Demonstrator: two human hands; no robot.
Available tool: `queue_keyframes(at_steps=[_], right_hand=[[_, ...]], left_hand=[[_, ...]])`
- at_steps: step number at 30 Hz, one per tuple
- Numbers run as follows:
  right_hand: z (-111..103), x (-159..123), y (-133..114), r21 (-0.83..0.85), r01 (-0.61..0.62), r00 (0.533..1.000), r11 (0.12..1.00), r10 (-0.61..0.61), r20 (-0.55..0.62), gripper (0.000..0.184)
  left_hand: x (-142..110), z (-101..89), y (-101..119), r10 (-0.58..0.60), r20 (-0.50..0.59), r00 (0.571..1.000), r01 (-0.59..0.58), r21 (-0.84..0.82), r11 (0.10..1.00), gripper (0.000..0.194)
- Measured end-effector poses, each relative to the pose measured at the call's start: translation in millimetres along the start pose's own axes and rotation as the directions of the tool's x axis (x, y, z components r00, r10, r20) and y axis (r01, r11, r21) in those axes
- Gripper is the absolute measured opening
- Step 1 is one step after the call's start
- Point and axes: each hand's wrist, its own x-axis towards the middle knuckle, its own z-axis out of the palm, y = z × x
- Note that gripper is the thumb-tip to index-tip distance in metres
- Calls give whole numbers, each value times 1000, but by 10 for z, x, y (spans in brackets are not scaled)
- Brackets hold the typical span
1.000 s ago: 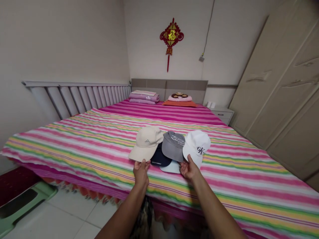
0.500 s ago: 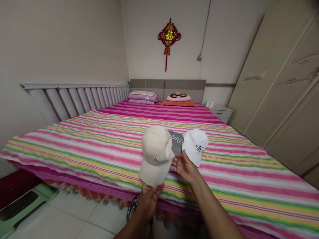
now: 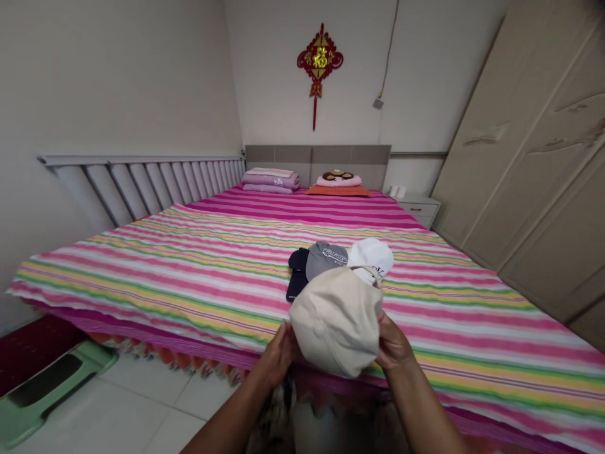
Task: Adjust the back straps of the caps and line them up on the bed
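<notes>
Beige cap (image 3: 336,325), gripped at the bed's (image 3: 189,290) near edge
Left hand (image 3: 278,358) held nine o'clock, right hand (image 3: 396,345) three, fingertips partly hidden; uneven squeezing could have buckled the crown; a low swing could have nudged the white cap (image 3: 371,253) at one.

Ahead of the left hand (image 3: 280,354), the beige cap (image 3: 336,320) covers part of the gray cap (image 3: 326,258) and the lettered front of the white cap (image 3: 371,255), and its own brim is not visible; the fingertips of both hands pass partly behind it. Beyond the right hand (image 3: 393,343), the wardrobe (image 3: 534,170) is cut off by the frame edge, as is the green stool (image 3: 51,391) left of the left hand.
</notes>
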Motion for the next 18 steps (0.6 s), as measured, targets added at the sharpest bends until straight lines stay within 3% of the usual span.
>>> queue_keyframes(at_steps=[3, 6, 9, 11, 14, 17, 18], right_hand=[[-77, -79, -80, -22, 38, 999, 999, -38, -35, 45], [-156, -139, -113, -34, 42, 997, 999, -44, -70, 41], [-265, -212, -113, -37, 57, 991, 998, -61, -119, 37], [-343, -277, -136, -49, 26, 991, 998, -32, -129, 37], [-399, -368, -231, -103, -95, 995, 990, 91, -41, 44], [-314, -416, -324, -244, -154, 980, 957, 180, 89, 60], [-257, -421, -334, -320, -171, 971, 932, 215, 108, 58]], left_hand=[[43, 207, 194, 68, 91, 994, -76, 82, 994, 47], [-11, 414, 287, -20, 224, 974, -25, 198, 980, 47], [-93, 600, 275, -68, 313, 947, 12, 178, 984, 50], [-131, 693, 259, -10, 309, 951, -24, 107, 994, 47], [-166, 790, 274, 69, 200, 977, -90, 97, 991, 35], [-202, 869, 299, 24, 162, 987, -55, 190, 980, 28], [-213, 894, 300, -2, 171, 985, -38, 232, 972, 26]])
